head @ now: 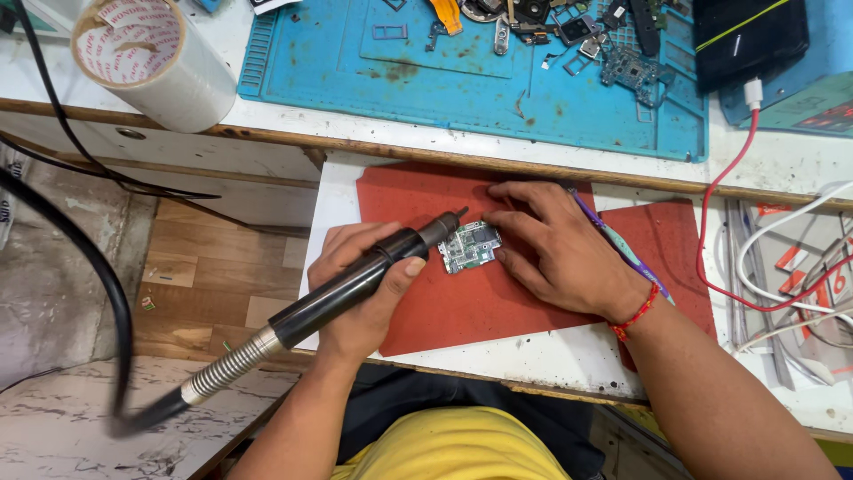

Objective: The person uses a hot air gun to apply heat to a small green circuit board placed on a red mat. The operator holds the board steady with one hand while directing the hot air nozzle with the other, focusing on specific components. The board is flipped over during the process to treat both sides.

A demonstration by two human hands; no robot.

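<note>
While both hands work low on the white table [569, 356], the items catalogue as follows.

Left hand [360, 284]: fingers wrapped tight around the black cylindrical handle of a hot-air rework tool [355, 283] with a ribbed metal collar and thick black hose trailing off to the lower left. Its narrow metal nozzle points up and right, its tip just above the upper left corner of the board.

Small green rectangular circuit board [469, 246]: lies flat on a red rubber work mat [498, 302], near the mat's middle, between the two hands.

Right hand [555, 244]: palm down on the mat, fingers spread and gently curved, the fingertips pressing on the right edge and top corner of the board, holding nothing. A red thread bracelet [635, 314] circles the wrist.

Slim purple-and-teal hand tool [617, 242]: lies on the mat, partly under the right hand, running diagonally.

Blue silicone repair mat [373, 76]: on the upper table surface, stained, carrying loose phone parts, small boards and metal brackets along its top right.

Roll of clear packing tape on a brown cardboard core [151, 58]: upper left, resting on its side.

Black slab-shaped device [746, 40]: upper right, with a red cable with white plug [733, 178] looping down the right side.

White cables [791, 240]: bundled at far right.

Yellow shirt [458, 444]: bottom edge, the person's own.
</note>
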